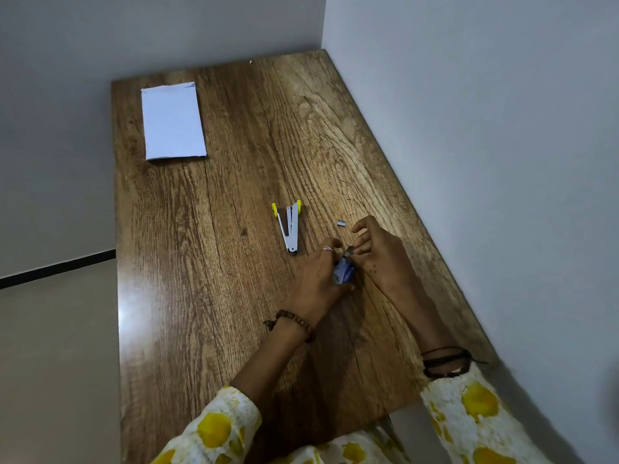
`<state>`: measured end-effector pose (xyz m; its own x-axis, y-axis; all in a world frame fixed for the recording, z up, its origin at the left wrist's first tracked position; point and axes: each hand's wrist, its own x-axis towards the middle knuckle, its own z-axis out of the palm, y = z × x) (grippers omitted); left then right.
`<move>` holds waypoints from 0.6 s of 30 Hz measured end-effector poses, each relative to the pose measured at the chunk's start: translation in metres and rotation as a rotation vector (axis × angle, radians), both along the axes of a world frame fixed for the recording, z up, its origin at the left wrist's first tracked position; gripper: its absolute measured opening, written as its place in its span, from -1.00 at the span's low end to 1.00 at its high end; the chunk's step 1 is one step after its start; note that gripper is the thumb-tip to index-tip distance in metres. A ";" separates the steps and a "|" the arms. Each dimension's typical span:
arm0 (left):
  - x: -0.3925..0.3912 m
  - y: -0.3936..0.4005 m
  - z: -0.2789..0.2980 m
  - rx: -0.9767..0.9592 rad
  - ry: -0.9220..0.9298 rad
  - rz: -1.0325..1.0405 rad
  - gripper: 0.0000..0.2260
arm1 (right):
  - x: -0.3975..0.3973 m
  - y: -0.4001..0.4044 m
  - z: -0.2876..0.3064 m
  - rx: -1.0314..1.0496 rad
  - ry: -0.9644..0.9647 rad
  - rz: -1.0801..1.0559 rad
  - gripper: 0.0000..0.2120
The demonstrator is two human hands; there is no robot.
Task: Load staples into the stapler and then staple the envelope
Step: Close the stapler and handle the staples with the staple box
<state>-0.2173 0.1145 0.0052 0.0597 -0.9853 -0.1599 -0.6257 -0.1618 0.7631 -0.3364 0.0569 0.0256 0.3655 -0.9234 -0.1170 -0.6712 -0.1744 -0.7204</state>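
The brown wood-grain table (207,262) meets a grey wall along its right edge, with open surface at its left and middle, and the white paper envelope (172,121) lies flat near the far left corner. The left hand (318,276) grips a small blue staple box (345,274), the right hand (376,252) pinches at its open end, contents not visible. The silver stapler with yellow tips (290,227) lies opened in a V just left of the hands, and a small grey staple strip (341,224) rests beside the right fingers.

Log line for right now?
stage: taking staples from box | hands: left holds box, right at its opening | stapler: open | envelope: untouched
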 end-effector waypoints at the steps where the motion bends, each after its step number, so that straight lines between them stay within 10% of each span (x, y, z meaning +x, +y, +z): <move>1: 0.000 0.000 0.000 0.000 0.006 0.002 -0.43 | 0.000 0.000 -0.001 -0.020 0.004 -0.008 -0.65; 18: 0.000 0.000 -0.005 -0.077 -0.021 -0.024 -0.55 | -0.006 -0.003 -0.003 0.048 -0.153 -0.135 -0.64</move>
